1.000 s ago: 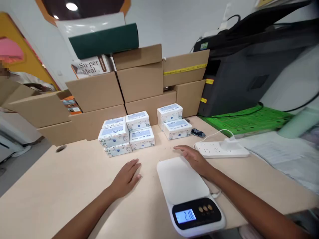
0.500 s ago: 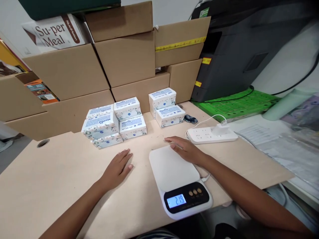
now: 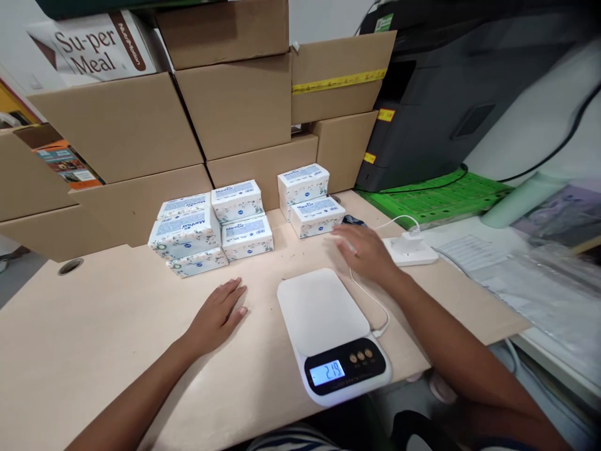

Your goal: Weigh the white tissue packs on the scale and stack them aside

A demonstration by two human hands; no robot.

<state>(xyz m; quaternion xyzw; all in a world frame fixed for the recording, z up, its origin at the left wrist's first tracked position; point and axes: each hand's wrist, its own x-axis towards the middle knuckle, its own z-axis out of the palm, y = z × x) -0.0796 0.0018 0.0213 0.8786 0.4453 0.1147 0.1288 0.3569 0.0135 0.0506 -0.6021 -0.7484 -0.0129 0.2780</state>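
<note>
My left hand (image 3: 218, 318) lies flat on the wooden table, fingers stretched, holding nothing. Just past it stand stacked tissue packs (image 3: 185, 235) printed "Manhua". My right hand (image 3: 364, 250) is above the table, slightly blurred, with its fingers apart and nothing visible in them. It is close to a second, smaller stack of tissue packs (image 3: 317, 216) and overlaps the left part of a white power strip (image 3: 408, 250). Between the hands sits a white digital scale (image 3: 323, 313) with a bare platform; its lit display (image 3: 327, 373) reads 2.19. A dark item behind the right hand is mostly hidden.
Cardboard boxes (image 3: 235, 106) form a wall behind the table (image 3: 117, 326). A dark grey machine (image 3: 446, 106) rests at the back right over a green slatted base (image 3: 413, 194). A white cable (image 3: 375, 300) runs from the scale toward the power strip. Papers (image 3: 474, 250) lie farther right.
My right hand has lifted from the scale's upper edge and moved forward and right, toward the smaller tissue stack and power strip. The left hand stays on the table.
</note>
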